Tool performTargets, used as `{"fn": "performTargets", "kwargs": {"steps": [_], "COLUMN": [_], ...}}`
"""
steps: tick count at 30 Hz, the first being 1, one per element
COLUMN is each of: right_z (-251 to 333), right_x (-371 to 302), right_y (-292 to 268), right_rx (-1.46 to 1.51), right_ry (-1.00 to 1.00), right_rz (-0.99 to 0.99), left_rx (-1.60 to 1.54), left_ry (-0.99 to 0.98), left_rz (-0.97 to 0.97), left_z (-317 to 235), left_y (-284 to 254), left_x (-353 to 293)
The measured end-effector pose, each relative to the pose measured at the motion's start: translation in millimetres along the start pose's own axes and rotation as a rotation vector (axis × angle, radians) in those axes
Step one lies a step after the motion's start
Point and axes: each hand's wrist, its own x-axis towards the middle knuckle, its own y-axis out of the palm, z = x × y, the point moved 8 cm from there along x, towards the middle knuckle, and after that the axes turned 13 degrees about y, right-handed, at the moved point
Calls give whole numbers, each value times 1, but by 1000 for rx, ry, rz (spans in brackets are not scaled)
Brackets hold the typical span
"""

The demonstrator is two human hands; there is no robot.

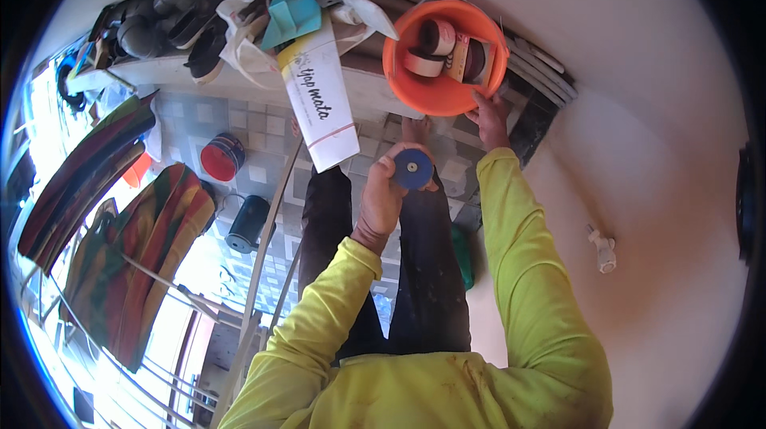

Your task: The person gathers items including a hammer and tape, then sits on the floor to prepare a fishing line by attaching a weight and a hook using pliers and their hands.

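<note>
My left hand (381,199) is closed around a round blue disc (408,178) with a small pale metal-looking centre, held in front of my legs. My right hand (492,123) has its fingers at the lower right rim of an orange bucket (396,78) and appears to grip it. Inside the bucket lie two rolls of tape (424,64) with pale sides and dark openings. Next to them is a small printed box (457,60) beside a dark round piece, whose kind I cannot make out.
Beside the bucket, a white box (327,102) juts from a ledge with white plastic bags (239,38), a teal item (292,17) and dark shoes (191,18). Grey pipes (536,70) run behind the bucket. Striped cloth (136,257) hangs at left; a tap (602,249) protrudes from the right wall.
</note>
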Motion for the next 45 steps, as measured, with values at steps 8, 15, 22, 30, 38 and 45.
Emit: {"fn": "performTargets", "kwargs": {"steps": [8,15,22,30,38,45], "right_z": [5,-15,-22,-17,-4,53], "right_x": [-59,-20,-10,-69,-261,-512], "right_y": [88,87,103,60,0,99], "right_rx": [182,207,233,116,-413,-807], "right_ry": [-293,-42,-84,14,-128,-710], "right_rz": [-99,-13,118,30,133,475], "left_rx": [194,306,490,444,421,708], "left_ry": [-12,-96,-192,-73,107,326], "left_rz": [-59,-94,-108,-113,-121,-67], "left_z": [17,39,47,8,-55,-102], "left_y": [-19,-18,-39,-30,13,50], "left_x": [-54,-84,-95,-112,-166,-232]}}
